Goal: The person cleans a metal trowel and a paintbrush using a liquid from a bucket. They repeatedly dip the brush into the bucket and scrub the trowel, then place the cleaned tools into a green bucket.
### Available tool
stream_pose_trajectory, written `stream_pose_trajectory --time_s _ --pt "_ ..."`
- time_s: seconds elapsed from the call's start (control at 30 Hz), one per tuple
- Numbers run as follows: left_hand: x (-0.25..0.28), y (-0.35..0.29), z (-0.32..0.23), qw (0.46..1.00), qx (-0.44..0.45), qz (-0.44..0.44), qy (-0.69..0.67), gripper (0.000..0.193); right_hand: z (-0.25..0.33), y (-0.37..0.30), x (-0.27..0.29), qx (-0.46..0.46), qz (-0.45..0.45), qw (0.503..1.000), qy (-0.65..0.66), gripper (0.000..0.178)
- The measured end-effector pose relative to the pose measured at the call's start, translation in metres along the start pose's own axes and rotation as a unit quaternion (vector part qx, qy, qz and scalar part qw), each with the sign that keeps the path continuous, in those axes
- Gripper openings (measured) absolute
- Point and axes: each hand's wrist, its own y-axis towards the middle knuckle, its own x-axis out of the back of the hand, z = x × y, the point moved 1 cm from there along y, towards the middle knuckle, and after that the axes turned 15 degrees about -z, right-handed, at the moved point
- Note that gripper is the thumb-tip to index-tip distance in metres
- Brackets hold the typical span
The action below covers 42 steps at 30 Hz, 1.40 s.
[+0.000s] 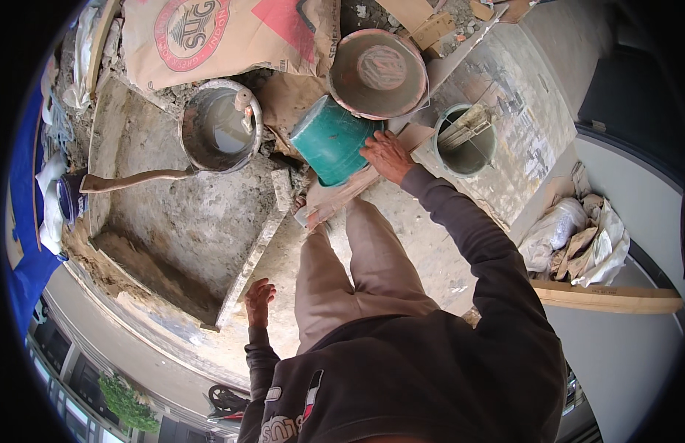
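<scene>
A green bucket (324,144) lies tipped in front of my feet, part of its rim hidden from me. My right hand (389,155) reaches forward with bent fingers against the bucket's right side. Down by my left leg hangs my left hand (260,301), its fingers loosely curled and apart, with nothing in them. Just beyond the green bucket stands a wide, shallow pan (379,74) with a mortar-stained inside. To the right, a dark bucket (466,151) with wooden pieces across it sits on a stained board (531,140).
At left lies a mortar-crusted trough (187,214). A bucket of greyish water (228,125) and a curved wooden handle (136,179) are at its far side. A paper cement sack (232,37) lies beyond. Crumpled sacks (579,236) are piled at right.
</scene>
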Motion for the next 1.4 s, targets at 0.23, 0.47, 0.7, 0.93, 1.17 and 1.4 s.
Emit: stream_pose_trajectory --time_s 0.23,0.47,0.7,0.93,1.17,1.4 --pt "0.036 -0.018 0.044 0.997 0.033 -0.060 -0.037 0.041 -0.001 0.011 -0.050 0.075 0.108 0.991 0.003 0.018" --pt "0.029 -0.033 0.072 0.995 0.062 -0.052 -0.053 0.040 -0.011 0.028 -0.058 0.127 -0.010 0.989 0.081 0.012" --pt "0.024 -0.031 0.078 0.993 0.067 -0.053 -0.086 0.038 0.016 0.101 0.035 0.045 -0.011 0.967 0.252 0.007" --pt "0.019 -0.020 0.066 0.992 0.022 -0.055 -0.111 0.043 0.050 0.102 0.113 -0.018 -0.090 0.912 0.400 0.008" --pt "-0.007 -0.013 -0.015 0.990 -0.072 -0.035 -0.120 0.049 0.057 0.105 0.170 -0.155 -0.083 0.834 0.523 0.007" --pt "-0.015 -0.032 -0.110 0.953 -0.139 0.021 -0.269 0.068 0.085 0.097 0.146 -0.287 -0.070 0.635 0.714 0.008"
